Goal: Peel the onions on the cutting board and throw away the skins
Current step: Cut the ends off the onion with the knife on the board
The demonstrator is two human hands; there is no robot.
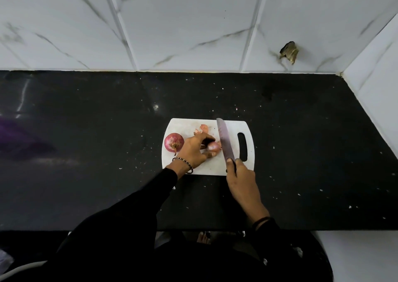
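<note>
Black sleeves [129, 213] are seen closest, both arms stretched out over a dark speckled counter [301, 131]. And on the white cutting board [185, 126], a small onion [213, 146] is gripped by the left hand [191, 150], fingers curled over its top and thumb tucked beneath. A beaded bracelet [183, 162] is worn at that wrist. Just outside the left hand's knuckles, a larger red onion [174, 142] is left lying unpeeled on the board, root end facing up. Beyond the left fingertips, loose skins [202, 129] are scattered. Now the right hand [239, 178]: a knife [224, 139] is clasped by its handle, forefinger laid along the spine, the blade pointed away from the hand. The blade is held just beside the small onion; whether it touches cannot be told. A marbled tile wall [172, 23] is seen behind.
</note>
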